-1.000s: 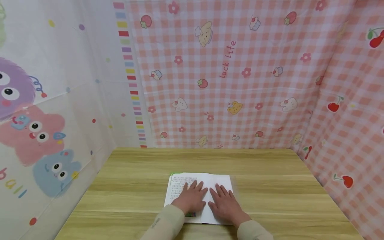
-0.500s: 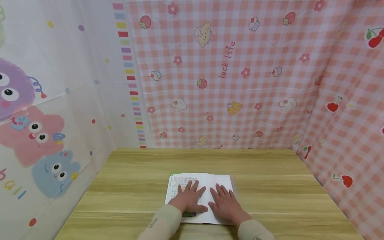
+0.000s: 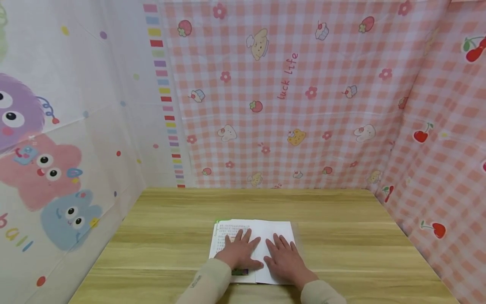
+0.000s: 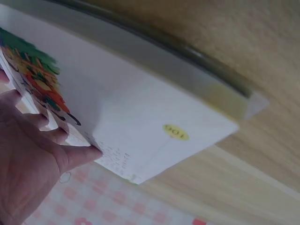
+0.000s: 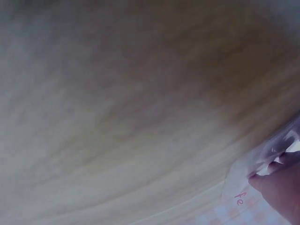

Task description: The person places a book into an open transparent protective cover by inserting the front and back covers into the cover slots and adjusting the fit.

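An open book lies on the wooden table, with print on its left page and a blank white right page. My left hand rests on the left page, fingers spread and thumb stretched toward the fold. In the left wrist view that hand touches the book beside a coloured picture, and a yellow oval marks the page number. Flat on the right page, my right hand has its fingers straight. The right wrist view catches only part of this hand, at a clear cover edge.
The wooden table surrounds the book on all sides. Behind it hangs a pink checked cloth, with a white cartoon cloth at the left and another checked cloth at the right.
My left hand has shifted slightly left on the page, its fingers spreading and its thumb swinging out toward the fold. The right hand and the book look almost unmoved.
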`<state>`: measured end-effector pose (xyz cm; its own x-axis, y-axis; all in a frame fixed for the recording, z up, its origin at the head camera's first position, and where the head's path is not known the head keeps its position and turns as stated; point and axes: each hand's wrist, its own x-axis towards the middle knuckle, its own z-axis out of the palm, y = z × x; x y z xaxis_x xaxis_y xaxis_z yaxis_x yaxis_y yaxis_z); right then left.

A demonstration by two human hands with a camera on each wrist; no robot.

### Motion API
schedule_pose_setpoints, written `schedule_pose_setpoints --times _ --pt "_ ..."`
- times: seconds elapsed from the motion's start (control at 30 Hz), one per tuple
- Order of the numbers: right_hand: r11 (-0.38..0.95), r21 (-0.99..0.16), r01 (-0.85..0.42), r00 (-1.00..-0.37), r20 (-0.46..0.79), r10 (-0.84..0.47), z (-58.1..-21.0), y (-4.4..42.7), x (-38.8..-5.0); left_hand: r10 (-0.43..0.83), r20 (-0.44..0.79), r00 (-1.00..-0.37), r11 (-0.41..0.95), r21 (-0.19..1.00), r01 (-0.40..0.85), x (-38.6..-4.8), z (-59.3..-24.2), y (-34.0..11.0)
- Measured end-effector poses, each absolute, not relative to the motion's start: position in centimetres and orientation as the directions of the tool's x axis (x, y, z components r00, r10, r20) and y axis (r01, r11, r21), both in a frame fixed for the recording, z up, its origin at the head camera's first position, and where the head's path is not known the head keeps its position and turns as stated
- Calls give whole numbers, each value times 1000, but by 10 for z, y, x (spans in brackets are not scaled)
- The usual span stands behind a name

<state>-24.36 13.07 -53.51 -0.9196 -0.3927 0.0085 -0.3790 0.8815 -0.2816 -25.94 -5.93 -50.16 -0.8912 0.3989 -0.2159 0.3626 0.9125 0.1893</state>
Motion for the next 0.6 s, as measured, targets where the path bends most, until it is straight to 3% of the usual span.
schedule_pose_setpoints --times 0.3,0.6 --pt "883 -310 -352 -925 -29 -379 -534 129 -243 418 -239 -876 907 168 387 -267 -497 -60" --pt "879 -304 -367 -924 11 -382 -544 132 -246 456 -253 -853 882 253 397 -262 -496 -56"
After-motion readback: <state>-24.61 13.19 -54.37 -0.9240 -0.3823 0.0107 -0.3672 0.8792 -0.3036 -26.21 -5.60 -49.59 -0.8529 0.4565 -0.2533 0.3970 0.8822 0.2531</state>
